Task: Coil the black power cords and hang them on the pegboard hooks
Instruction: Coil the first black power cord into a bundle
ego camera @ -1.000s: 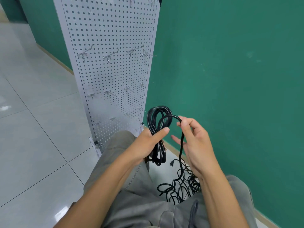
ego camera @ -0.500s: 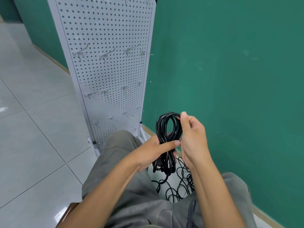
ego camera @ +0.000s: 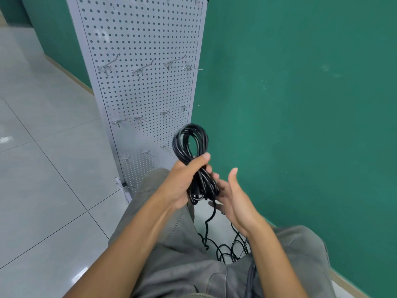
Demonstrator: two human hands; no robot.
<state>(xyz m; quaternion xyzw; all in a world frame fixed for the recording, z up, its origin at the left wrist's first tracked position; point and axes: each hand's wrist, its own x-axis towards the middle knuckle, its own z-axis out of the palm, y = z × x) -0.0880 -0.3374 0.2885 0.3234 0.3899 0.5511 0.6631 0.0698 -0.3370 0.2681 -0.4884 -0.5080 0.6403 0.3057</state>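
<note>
We've got the coiled black power cord point(ego camera: 191, 151) bunched in our left hand point(ego camera: 182, 181), fingers and thumb wrapped round its middle, loop sticking up in front of the pegboard point(ego camera: 141, 39). Right hand point(ego camera: 234, 203) sits just beside the coil, fingers relaxed and spread, gripping nothing. The cord's loose tail point(ego camera: 227, 248) drops to a tangle on the floor point(ego camera: 43, 168) between our knees; the hooks point(ego camera: 139, 70) carry nothing.

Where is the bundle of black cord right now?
In the head view the coiled cord sits centre, gripped by the left hand, just in front of the pegboard.
</note>
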